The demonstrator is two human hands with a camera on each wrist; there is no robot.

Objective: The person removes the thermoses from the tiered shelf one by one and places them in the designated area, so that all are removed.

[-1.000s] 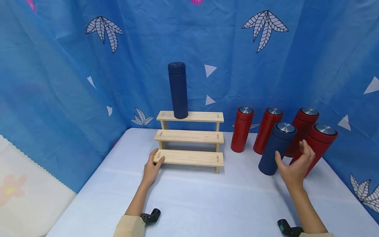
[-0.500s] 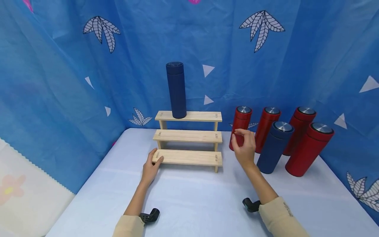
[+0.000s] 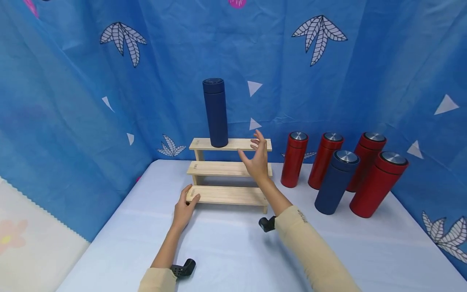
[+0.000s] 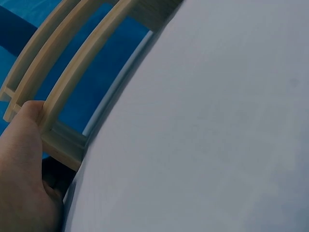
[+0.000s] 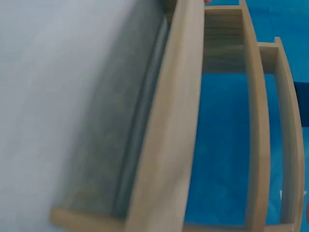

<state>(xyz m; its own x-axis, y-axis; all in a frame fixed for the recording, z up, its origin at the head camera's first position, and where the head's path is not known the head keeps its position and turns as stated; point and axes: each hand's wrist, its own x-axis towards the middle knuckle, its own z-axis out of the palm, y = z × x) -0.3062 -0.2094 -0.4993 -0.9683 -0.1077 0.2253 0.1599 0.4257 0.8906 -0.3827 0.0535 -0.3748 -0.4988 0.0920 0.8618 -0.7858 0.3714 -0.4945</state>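
A small wooden three-step rack (image 3: pixel 226 195) stands on the table. On the left part of its top step stands a dark blue thermos (image 3: pixel 216 115), upright. My left hand (image 3: pixel 183 211) grips the left end of the lowest step; in the left wrist view its thumb lies on the wood of the rack (image 4: pixel 72 82). My right hand (image 3: pixel 257 162) is in front of the rack's right half, its fingers parted and holding nothing. It is to the right of the blue thermos, apart from it. In the right wrist view the rack (image 5: pixel 166 116) fills the middle.
Several red thermoses (image 3: pixel 294 162) with silver lids stand upright at the right of the table. A second blue thermos (image 3: pixel 335 184) stands among them, toward the front. A blue patterned curtain (image 3: pixel 175 61) hangs behind and beside the white-covered table (image 3: pixel 226 251).
My right hand has swung left from beside the second blue thermos and the red thermoses to the rack, then up toward its top step. My left hand keeps its grip on the rack.
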